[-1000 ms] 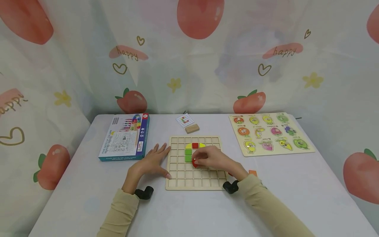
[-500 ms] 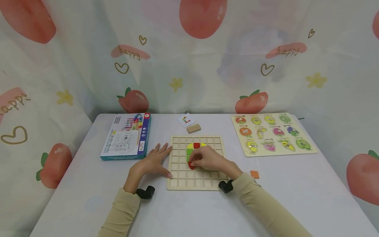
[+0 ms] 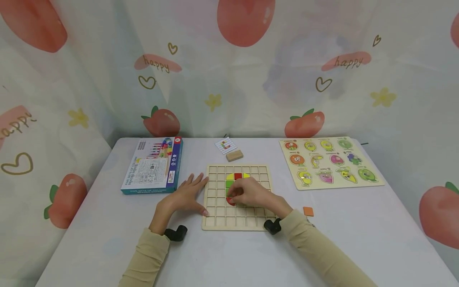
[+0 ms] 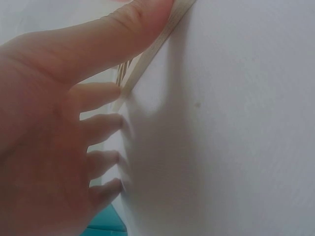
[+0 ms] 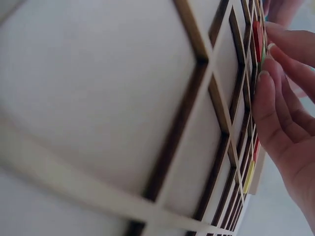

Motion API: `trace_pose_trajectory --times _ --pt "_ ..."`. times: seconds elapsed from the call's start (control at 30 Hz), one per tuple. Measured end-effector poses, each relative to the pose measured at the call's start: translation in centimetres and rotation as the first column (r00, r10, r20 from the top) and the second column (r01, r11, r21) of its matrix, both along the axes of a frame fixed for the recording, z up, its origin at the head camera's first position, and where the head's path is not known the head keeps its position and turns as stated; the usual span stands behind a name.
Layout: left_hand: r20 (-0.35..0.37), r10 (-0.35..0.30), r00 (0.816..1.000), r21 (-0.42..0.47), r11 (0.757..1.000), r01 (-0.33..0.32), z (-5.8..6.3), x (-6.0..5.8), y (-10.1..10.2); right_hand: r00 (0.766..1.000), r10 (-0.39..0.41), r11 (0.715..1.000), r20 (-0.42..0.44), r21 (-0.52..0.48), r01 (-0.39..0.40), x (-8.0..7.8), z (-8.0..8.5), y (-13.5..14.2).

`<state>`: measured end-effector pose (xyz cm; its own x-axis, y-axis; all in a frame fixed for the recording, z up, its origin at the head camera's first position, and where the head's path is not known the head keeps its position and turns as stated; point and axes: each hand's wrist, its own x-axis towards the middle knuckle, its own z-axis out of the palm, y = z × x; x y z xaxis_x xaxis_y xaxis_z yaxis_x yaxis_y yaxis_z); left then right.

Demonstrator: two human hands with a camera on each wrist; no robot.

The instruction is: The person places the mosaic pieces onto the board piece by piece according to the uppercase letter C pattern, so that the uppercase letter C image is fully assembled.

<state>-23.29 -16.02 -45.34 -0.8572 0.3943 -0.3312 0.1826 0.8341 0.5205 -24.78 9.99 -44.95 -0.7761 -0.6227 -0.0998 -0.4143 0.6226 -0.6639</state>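
Observation:
A wooden grid board (image 3: 218,223) lies flat on the table. My left hand (image 3: 184,197) rests at its left side with fingers spread, the thumb at the board's edge in the left wrist view. Over the board, my right hand (image 3: 249,191) has its thumb and fingers drawn together at a red rounded tile (image 3: 230,201), which sits low in a cell below the green tile (image 3: 230,184). Yellow tiles (image 3: 231,176) and a red square tile (image 3: 238,175) fill cells above. The right hand hides part of the pattern.
An orange square tile (image 3: 308,211) lies right of the board. Behind it are a small pattern card (image 3: 226,146) and a wooden block (image 3: 234,155). A boxed toy (image 3: 152,167) is at left, a fruit puzzle board (image 3: 326,163) at right.
My right hand has moved slightly left with the red rounded tile and lowered it into the cell under the green tiles. The left hand stays at the board's edge.

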Motion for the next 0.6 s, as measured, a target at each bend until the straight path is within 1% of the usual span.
trace_pose_trajectory --times 0.17,0.37,0.6 --pt "-0.002 -0.003 1.000 0.006 1.000 0.003 0.1 0.0 0.0 1.000 0.014 1.000 0.006 -0.010 -0.014 0.0 0.0 -0.2" --pt "-0.003 -0.007 1.000 0.003 1.000 0.007 0.0 -0.1 0.0 1.000 0.012 1.000 0.019 -0.012 -0.011 0.1 0.2 -0.1" --pt "0.002 -0.005 1.000 -0.001 1.000 0.005 -0.2 -0.1 0.0 0.997 -0.053 0.998 0.064 -0.026 0.055 0.5 0.4 1.1"
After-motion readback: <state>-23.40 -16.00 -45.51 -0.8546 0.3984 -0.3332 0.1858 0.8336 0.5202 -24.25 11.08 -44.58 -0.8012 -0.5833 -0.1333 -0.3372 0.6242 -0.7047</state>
